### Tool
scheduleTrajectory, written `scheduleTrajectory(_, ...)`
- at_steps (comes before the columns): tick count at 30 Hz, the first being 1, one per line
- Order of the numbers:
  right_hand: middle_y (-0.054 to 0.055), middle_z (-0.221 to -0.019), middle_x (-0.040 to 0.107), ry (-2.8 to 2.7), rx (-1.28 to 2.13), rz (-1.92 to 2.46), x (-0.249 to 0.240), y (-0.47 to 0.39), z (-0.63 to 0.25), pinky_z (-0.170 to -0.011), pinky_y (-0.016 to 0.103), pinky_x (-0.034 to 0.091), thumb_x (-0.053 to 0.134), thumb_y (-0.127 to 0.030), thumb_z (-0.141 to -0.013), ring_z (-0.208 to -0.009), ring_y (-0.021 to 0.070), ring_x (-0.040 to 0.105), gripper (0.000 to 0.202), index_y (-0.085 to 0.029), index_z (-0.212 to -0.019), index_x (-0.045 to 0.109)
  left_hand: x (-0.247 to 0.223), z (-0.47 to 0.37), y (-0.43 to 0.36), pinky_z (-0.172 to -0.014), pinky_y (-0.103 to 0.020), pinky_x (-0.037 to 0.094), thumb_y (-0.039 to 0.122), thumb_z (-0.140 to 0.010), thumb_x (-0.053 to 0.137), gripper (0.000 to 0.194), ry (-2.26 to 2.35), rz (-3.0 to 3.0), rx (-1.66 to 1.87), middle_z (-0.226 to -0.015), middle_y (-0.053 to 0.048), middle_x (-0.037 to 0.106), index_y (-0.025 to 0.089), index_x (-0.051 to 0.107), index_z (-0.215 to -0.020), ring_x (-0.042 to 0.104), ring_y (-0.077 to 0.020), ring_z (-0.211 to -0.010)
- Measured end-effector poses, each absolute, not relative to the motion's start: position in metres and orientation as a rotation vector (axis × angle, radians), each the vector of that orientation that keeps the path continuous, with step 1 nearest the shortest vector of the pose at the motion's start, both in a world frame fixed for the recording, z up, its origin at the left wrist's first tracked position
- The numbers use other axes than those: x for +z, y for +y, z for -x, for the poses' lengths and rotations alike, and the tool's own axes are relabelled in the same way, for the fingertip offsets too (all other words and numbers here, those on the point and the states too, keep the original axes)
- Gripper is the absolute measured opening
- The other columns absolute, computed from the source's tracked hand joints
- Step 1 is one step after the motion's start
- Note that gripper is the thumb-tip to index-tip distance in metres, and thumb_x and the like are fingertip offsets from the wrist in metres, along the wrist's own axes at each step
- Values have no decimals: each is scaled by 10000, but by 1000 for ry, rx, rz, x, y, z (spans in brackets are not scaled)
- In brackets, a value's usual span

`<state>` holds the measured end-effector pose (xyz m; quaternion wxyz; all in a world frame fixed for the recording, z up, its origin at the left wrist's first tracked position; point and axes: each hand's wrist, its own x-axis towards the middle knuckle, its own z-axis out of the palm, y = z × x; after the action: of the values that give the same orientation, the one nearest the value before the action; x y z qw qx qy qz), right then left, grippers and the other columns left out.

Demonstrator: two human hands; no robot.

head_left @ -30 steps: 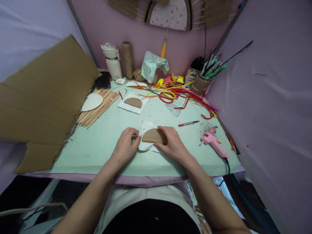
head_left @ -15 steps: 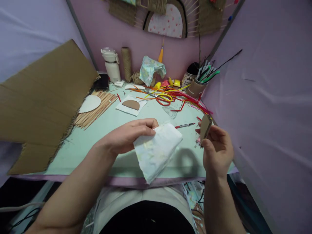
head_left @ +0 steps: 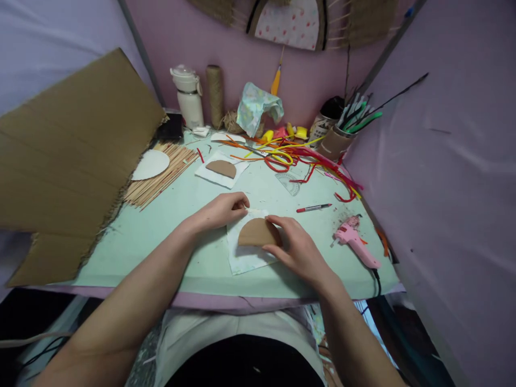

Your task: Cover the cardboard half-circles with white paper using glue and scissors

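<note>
A piece of white cloth (head_left: 239,262) with a faint print lies on the table close to its front edge. My left hand (head_left: 220,214) is at the cloth's upper left corner, thumb and fingers pinched together on its edge. Over the cloth is a brown cardboard half-circle (head_left: 256,234), flat side towards me. My right hand (head_left: 300,247) grips its right end between thumb and fingers. Whether the cardboard rests fully on the cloth, I cannot tell. Farther back, a second cardboard half-circle (head_left: 221,169) lies on another white square (head_left: 202,173).
To the right are a pink glue gun (head_left: 355,242) and a red-and-grey pen (head_left: 314,208). Behind lie a clear protractor (head_left: 288,184), scissors (head_left: 278,161) and coloured pipe cleaners (head_left: 310,156). At left, a large cardboard sheet (head_left: 76,145) leans beside thin wooden sticks (head_left: 161,180).
The cloth has gone from my raised left hand down onto the table. My right hand has moved left, bringing the cardboard half-circle over the cloth. The glue gun is now uncovered.
</note>
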<state>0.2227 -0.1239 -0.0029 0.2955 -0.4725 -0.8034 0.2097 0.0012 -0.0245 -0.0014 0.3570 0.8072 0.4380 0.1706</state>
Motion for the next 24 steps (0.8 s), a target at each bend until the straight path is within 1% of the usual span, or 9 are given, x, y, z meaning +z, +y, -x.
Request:
scheduleTrajectory(5,105,-1285,531,-2366,611,1232,-4,-111,-209,-1007,480,400,619,-198,-790,-1225,252,452,592,-245,-1339,402,-8,0,-25,-662,-274,420,278,-772,530,210,1132,-2050,511,-767,-15,625,174,600,-941,570,-163,-709)
scheduleTrajectory(9,104,-1406,426,-2372,594,1216,-7,-115,-213,-1057,490,349,609,-221,-803,-1306,254,374,665,-261,-1400,318,-11,1,-25,-667,-280,424,298,-780,532,225,1123,-2032,513,-778,-21,631,175,602,-955,574,-165,-713)
scheduleTrajectory(11,97,-1432,395,-2326,571,1236,-7,-117,-222,-1061,494,346,601,-242,-814,-1314,256,369,672,-278,-1411,296,-12,2,-25,-664,-281,425,310,-781,532,234,1126,-2025,508,-779,-22,630,175,601,-959,572,-165,-711)
scheduleTrajectory(15,95,-1364,470,-2164,474,1405,-6,-119,-249,-1029,488,384,566,-265,-846,-1260,255,434,578,-273,-1380,345,-12,2,-24,-651,-280,420,324,-778,529,243,1145,-2028,489,-768,-20,621,176,601,-957,564,-164,-701)
scheduleTrajectory(18,88,-1309,517,-2089,455,1483,-8,-123,-262,-1017,473,397,536,-231,-858,-1227,242,465,507,-263,-1344,392,-12,1,-23,-640,-277,414,325,-776,522,249,1158,-2020,473,-760,-19,618,179,602,-962,560,-163,-695)
scheduleTrajectory(21,82,-1296,526,-2089,502,1473,-11,-127,-260,-1018,458,400,520,-193,-856,-1222,232,470,482,-261,-1323,421,-13,0,-23,-629,-274,407,326,-773,513,260,1189,-2025,462,-763,-22,621,179,607,-966,560,-164,-693)
scheduleTrajectory(24,80,-1293,524,-2125,547,1410,-10,-127,-247,-1015,454,401,541,-185,-837,-1221,230,466,504,-270,-1321,427,-13,-1,-24,-622,-270,402,330,-768,508,272,1210,-2029,468,-773,-25,627,177,614,-966,561,-166,-696)
